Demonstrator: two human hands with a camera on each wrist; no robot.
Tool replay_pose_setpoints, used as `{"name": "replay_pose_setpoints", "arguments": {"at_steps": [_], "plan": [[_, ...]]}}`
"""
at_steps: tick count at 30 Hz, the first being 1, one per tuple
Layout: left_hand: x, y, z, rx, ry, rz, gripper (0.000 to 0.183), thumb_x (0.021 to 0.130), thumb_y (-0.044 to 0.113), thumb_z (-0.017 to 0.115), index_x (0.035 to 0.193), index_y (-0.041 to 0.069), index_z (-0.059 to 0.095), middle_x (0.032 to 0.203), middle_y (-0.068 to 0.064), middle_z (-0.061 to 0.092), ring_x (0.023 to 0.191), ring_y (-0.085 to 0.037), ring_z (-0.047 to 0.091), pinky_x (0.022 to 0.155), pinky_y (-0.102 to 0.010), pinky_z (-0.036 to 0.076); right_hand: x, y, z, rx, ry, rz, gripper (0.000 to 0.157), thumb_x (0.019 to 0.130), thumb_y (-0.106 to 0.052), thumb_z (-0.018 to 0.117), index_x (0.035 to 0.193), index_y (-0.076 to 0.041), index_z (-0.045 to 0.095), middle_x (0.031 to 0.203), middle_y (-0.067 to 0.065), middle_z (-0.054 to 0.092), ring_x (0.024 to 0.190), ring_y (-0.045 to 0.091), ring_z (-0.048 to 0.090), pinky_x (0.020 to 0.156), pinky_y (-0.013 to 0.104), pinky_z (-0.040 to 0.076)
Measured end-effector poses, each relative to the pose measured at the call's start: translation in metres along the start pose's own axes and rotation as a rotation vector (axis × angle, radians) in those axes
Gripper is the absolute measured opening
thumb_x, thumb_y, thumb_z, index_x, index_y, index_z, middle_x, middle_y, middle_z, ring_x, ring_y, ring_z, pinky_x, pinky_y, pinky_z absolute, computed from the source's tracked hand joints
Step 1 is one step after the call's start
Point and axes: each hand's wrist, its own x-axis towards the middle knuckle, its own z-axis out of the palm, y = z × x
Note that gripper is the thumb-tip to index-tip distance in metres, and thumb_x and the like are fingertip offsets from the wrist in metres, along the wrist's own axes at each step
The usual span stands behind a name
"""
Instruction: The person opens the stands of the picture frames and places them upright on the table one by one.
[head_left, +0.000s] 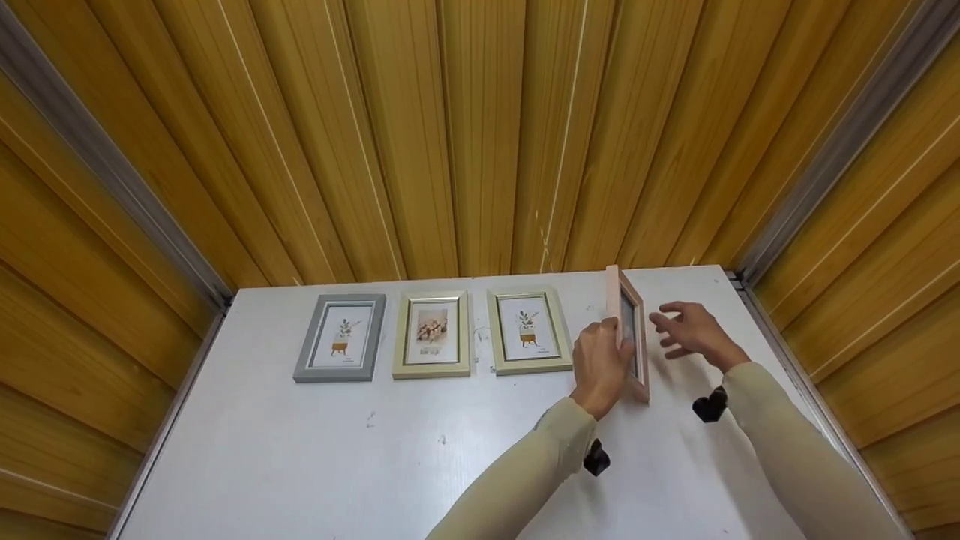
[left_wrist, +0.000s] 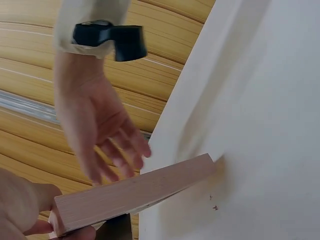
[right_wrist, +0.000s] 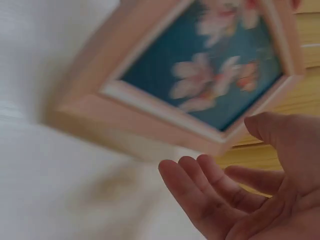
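A pink picture frame (head_left: 613, 294) is tipped up on its edge toward the right end of the white table. My left hand (head_left: 598, 364) grips its side, thumb and fingers around the border. In the right wrist view the frame (right_wrist: 130, 117) shows pale pink blossoms on a dark blue ground. Just right of it is my right hand (head_left: 694, 334), its fingers loosely spread and holding nothing. From the left wrist view, that right hand (left_wrist: 100, 115) hovers beyond the frame's pink edge (left_wrist: 135, 192).
A grey picture frame (head_left: 305, 352) and two pale gold ones, one in the middle (head_left: 401, 337) and another (head_left: 493, 330) right of it, lie face up in a row on the white table (head_left: 337, 465). Yellow wood-look panels (head_left: 480, 135) stand behind and at both sides.
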Motion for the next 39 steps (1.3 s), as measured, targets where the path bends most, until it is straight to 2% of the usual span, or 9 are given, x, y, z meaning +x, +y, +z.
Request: {"name": "replay_pose_setpoints", "arguments": {"at_steps": [4, 8, 14, 20, 25, 29, 35, 39], "plan": [[0.0, -0.001, 0.0, 0.007, 0.005, 0.015, 0.02, 0.089, 0.011, 0.078, 0.109, 0.005, 0.077, 0.088, -0.004, 0.073, 0.073, -0.008, 0.064, 0.062, -0.022, 0.054, -0.002, -0.043, -0.012, -0.08, 0.05, -0.039, 0.067, 0.107, -0.038, 0.053, 0.15, 0.011, 0.037, 0.133, 0.037, 0.056, 0.106, 0.038, 0.07, 0.076, 0.039, 0.062], [0.0, 0.0, 0.001, 0.067, 0.034, 0.065, 0.02, 0.089, 0.011, 0.079, 0.108, 0.004, 0.078, 0.088, -0.004, 0.073, 0.076, -0.009, 0.067, 0.063, -0.022, 0.056, -0.004, -0.083, -0.012, -0.131, 0.071, -0.063, 0.065, 0.106, -0.037, 0.055, 0.147, 0.012, 0.043, 0.129, 0.036, 0.06, 0.103, 0.039, 0.071, 0.072, 0.038, 0.062], [-0.003, 0.003, 0.003, 0.121, 0.051, 0.11, 0.024, 0.089, 0.013, 0.08, 0.111, 0.005, 0.077, 0.094, -0.006, 0.075, 0.084, -0.014, 0.072, 0.068, -0.024, 0.058, -0.001, -0.116, -0.008, -0.162, 0.05, -0.028, 0.064, 0.104, -0.04, 0.058, 0.14, 0.012, 0.051, 0.125, 0.034, 0.061, 0.093, 0.032, 0.073, 0.071, 0.037, 0.062], [-0.005, 0.004, 0.005, 0.138, 0.056, 0.111, 0.023, 0.09, 0.015, 0.078, 0.111, 0.006, 0.078, 0.094, -0.005, 0.074, 0.083, -0.013, 0.071, 0.067, -0.024, 0.058, 0.002, -0.125, -0.007, -0.177, -0.007, 0.044, 0.048, 0.102, -0.036, 0.061, 0.118, 0.01, 0.065, 0.118, 0.031, 0.065, 0.081, 0.024, 0.073, 0.071, 0.039, 0.063], [-0.006, 0.004, 0.006, 0.149, 0.061, 0.129, 0.022, 0.09, 0.016, 0.079, 0.111, 0.007, 0.077, 0.093, -0.004, 0.074, 0.081, -0.013, 0.07, 0.066, -0.024, 0.057, 0.003, -0.123, -0.004, -0.198, -0.036, 0.061, 0.04, 0.101, -0.033, 0.064, 0.105, 0.006, 0.068, 0.099, 0.021, 0.071, 0.08, 0.025, 0.072, 0.071, 0.039, 0.063], [-0.007, 0.003, 0.006, 0.148, 0.063, 0.145, 0.022, 0.091, 0.017, 0.078, 0.11, 0.007, 0.077, 0.093, -0.004, 0.073, 0.081, -0.012, 0.069, 0.066, -0.023, 0.057, 0.004, -0.118, -0.002, -0.2, -0.039, 0.055, 0.037, 0.1, -0.032, 0.066, 0.103, 0.005, 0.068, 0.089, 0.014, 0.07, 0.078, 0.025, 0.072, 0.072, 0.04, 0.063], [-0.011, 0.003, 0.009, 0.168, 0.063, 0.161, 0.022, 0.09, 0.018, 0.079, 0.11, 0.008, 0.077, 0.093, -0.003, 0.073, 0.081, -0.012, 0.07, 0.066, -0.022, 0.057, 0.007, -0.108, 0.0, -0.193, -0.022, 0.045, 0.033, 0.1, -0.026, 0.066, 0.107, 0.006, 0.067, 0.095, 0.02, 0.072, 0.077, 0.024, 0.072, 0.073, 0.041, 0.062], [-0.014, 0.005, 0.009, 0.181, 0.078, 0.176, 0.022, 0.088, 0.019, 0.081, 0.107, 0.009, 0.078, 0.09, -0.002, 0.073, 0.079, -0.012, 0.07, 0.065, -0.023, 0.057, 0.007, -0.106, 0.001, -0.21, -0.006, 0.046, 0.033, 0.099, -0.025, 0.066, 0.106, 0.007, 0.069, 0.088, 0.017, 0.073, 0.073, 0.021, 0.072, 0.071, 0.036, 0.062]]}}
